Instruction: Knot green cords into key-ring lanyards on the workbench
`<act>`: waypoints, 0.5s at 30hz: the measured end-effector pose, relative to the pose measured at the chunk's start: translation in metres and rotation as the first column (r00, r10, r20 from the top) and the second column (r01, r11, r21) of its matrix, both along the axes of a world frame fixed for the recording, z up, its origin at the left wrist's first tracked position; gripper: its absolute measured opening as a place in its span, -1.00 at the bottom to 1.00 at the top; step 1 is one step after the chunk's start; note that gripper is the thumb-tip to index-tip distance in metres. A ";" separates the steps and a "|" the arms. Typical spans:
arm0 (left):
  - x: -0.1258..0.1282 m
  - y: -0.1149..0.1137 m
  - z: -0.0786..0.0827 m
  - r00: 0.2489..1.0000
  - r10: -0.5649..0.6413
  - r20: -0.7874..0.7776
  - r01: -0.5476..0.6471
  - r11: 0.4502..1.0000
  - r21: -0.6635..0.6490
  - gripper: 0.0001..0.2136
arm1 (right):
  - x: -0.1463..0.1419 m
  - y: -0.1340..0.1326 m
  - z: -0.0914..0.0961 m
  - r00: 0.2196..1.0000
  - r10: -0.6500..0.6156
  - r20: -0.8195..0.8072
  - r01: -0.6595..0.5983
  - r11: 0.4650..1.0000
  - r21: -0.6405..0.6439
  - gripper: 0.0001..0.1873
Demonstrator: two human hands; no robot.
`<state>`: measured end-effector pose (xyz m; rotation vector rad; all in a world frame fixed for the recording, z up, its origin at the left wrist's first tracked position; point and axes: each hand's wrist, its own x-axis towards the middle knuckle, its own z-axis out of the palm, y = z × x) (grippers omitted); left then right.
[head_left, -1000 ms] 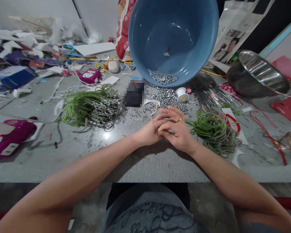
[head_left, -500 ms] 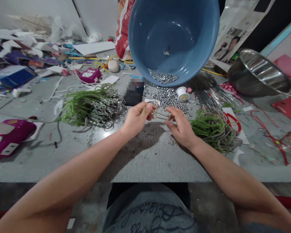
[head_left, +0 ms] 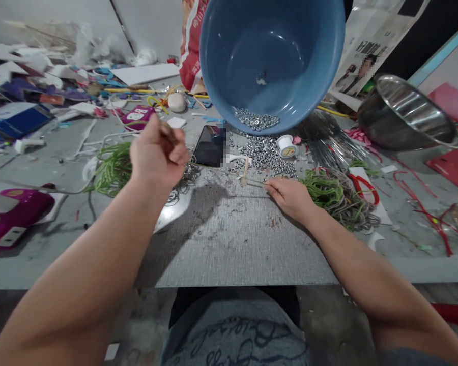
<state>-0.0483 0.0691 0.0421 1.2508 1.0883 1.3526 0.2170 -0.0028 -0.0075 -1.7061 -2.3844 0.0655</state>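
My left hand [head_left: 158, 152] is raised over the left bundle of green and grey cords [head_left: 114, 168], its fingers curled into a pinch. A thin cord seems to run from it toward the middle of the table, though the fingers hide the grip. Low over the table, my right hand [head_left: 290, 197] pinches a thin grey cord [head_left: 256, 182] between thumb and fingers. At the cord's left end stands a small pale stick-like piece [head_left: 246, 170]. Many small silver beads [head_left: 265, 155] lie beyond the hands, and a second cord bundle [head_left: 324, 195] is beside my right wrist.
A tilted blue basin [head_left: 273, 61] holds more beads. Near it are a white spool [head_left: 286, 146] and a phone [head_left: 209, 146]. A steel bowl [head_left: 408, 114] stands right; a purple device [head_left: 19, 213] lies left. Scraps [head_left: 41, 76] cover the back left.
My left hand has moved left and up, away from my right hand, and now covers part of the left bundle. My right hand stays near its place, its fingers closed more tightly.
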 end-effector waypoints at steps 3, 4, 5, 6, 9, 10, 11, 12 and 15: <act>0.033 -0.026 -0.008 0.960 -0.221 -0.172 0.215 0.975 -0.056 -0.70 | -0.008 -0.007 0.003 0.992 0.126 0.009 -0.126 0.991 0.038 -0.65; 0.045 -0.034 -0.014 0.910 -0.353 -0.218 0.330 0.934 -0.135 -0.71 | -0.011 -0.010 0.003 0.988 0.154 0.014 -0.155 0.986 0.059 -0.64; 0.054 -0.043 -0.019 0.893 -0.390 -0.226 0.360 0.918 -0.164 -0.72 | -0.013 -0.011 0.003 0.984 0.174 0.020 -0.175 0.981 0.084 -0.62; 0.062 -0.050 -0.025 0.872 -0.429 -0.234 0.389 0.900 -0.197 -0.74 | -0.014 -0.012 0.003 0.982 0.189 0.026 -0.190 0.976 0.107 -0.61; 0.076 -0.063 -0.038 0.731 -0.619 -0.288 0.537 0.782 -0.316 -0.72 | -0.015 -0.014 0.001 0.975 0.218 0.035 -0.221 0.963 0.153 -0.58; 0.077 -0.064 -0.040 0.688 -0.667 -0.286 0.577 0.742 -0.341 -0.70 | -0.015 -0.014 0.000 0.974 0.223 0.032 -0.226 0.961 0.159 -0.58; 0.078 -0.065 -0.040 0.663 -0.698 -0.272 0.603 0.713 -0.358 -0.70 | -0.015 -0.014 -0.001 0.974 0.225 0.024 -0.226 0.961 0.160 -0.58; 0.077 -0.064 -0.038 0.663 -0.707 -0.246 0.613 0.702 -0.364 -0.69 | -0.015 -0.014 -0.001 0.975 0.221 0.013 -0.220 0.963 0.156 -0.59; 0.066 -0.052 -0.026 0.798 -0.585 -0.147 0.522 0.792 -0.317 -0.67 | -0.012 -0.012 0.000 0.986 0.167 -0.002 -0.166 0.979 0.115 -0.61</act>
